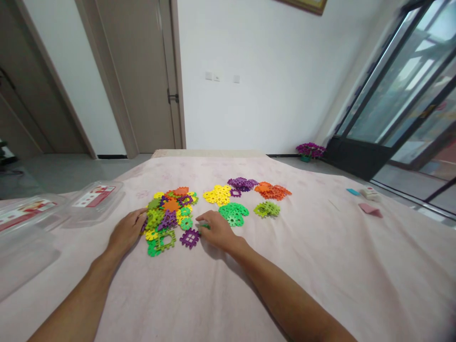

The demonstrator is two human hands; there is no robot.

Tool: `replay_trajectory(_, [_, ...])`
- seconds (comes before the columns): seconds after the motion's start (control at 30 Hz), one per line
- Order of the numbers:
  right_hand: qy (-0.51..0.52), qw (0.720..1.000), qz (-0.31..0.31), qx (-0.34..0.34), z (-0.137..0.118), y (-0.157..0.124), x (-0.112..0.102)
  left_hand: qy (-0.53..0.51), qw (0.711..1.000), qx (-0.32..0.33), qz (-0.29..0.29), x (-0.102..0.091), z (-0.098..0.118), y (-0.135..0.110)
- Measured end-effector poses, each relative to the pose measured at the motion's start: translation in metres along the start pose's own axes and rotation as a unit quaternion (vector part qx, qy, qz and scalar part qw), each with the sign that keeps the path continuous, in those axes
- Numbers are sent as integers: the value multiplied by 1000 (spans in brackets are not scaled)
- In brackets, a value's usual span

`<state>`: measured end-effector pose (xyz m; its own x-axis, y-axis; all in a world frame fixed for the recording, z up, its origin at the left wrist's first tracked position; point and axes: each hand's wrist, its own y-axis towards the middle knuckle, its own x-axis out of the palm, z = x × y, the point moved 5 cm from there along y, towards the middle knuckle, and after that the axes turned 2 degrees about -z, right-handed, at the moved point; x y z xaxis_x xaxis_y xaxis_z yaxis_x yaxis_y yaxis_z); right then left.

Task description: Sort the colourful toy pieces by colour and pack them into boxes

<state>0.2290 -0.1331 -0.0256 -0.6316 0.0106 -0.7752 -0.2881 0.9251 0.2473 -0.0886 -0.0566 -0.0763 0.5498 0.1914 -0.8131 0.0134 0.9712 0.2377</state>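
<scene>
A mixed heap of gear-edged plastic building pieces [169, 218] in purple, green, yellow and orange lies on the cloth before me. My left hand [128, 230] rests flat against the heap's left side, fingers stretched out and partly hidden by the pieces. To the right of the heap, my right hand [217, 229] has its fingers curled around a green plastic piece [204, 226], mostly covered by the hand. Just left of those fingers lies a purple square piece [190, 238]. Beyond are single-colour piles: yellow [218, 194], green [234, 213], purple [241, 184], orange [273, 191] and lime [267, 209].
Clear plastic boxes with labelled lids [94, 197] stand at the left. At the far right are a blue scrap [353, 192], a white item [370, 193] and a pink paper [370, 210]. A pale pink cloth [320, 256] covers the wide surface.
</scene>
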Motion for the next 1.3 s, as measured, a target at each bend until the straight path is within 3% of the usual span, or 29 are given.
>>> replay_trajectory(0.1, [-60,997,-51,-22,-5,-6,3,3,1000,-1,0,-1,1,0])
replay_trajectory(0.3, [-130,984,-88,-79,-13,-11,-7,9,1000,-3,-1,2,-2,2])
replay_trajectory(0.5, [-216,964,-117,-97,-12,-13,-3,14,1000,4,-5,4,-4,3])
replay_trajectory(0.7, [-207,976,-59,-40,7,-10,-4,13,1000,-1,-2,2,-1,2])
replay_trajectory(0.83, [-195,979,44,33,24,-7,-25,10,1000,-4,7,0,3,0])
replay_trajectory(1.0, [-231,960,135,87,35,-9,-51,9,1000,-8,9,-1,5,-1])
replay_trajectory(1.1, [-224,965,131,48,28,-10,-46,8,1000,-9,12,-3,6,-2])
replay_trajectory(1.3, [-151,987,40,-37,1,-11,-8,13,1000,-10,10,-4,11,-2])
